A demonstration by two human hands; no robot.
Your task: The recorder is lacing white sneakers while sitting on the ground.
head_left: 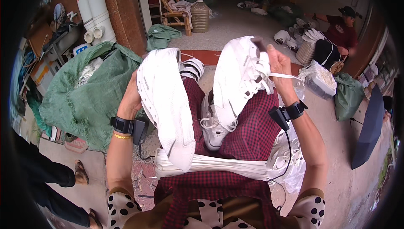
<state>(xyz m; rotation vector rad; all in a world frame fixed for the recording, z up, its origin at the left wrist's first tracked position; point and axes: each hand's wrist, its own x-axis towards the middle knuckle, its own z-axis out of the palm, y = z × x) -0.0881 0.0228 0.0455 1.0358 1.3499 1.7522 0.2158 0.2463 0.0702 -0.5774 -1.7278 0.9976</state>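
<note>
My left hand (132, 93) is closed on the outer side of a white sneaker (164, 98), which it holds up over my lap; the fingers behind it are hidden. Held by its heel collar in my right hand (281, 66) is a second white sneaker (237, 75), tilted, with a white lace (285, 76) sticking out to the right. Another white laced sneaker (213, 134) stands between my knees, under the right one. A flat bundle of white laces (227, 168) lies across my lap on the checked red apron (252, 132).
A large green sack (90, 98) with white things inside stands at the left. Farther back are a bamboo chair (176, 12) and a plastic jug (200, 16). At right are a seated person (338, 35), a box of white laces (322, 77) and a dark umbrella (368, 128). Someone's legs (54, 182) show lower left.
</note>
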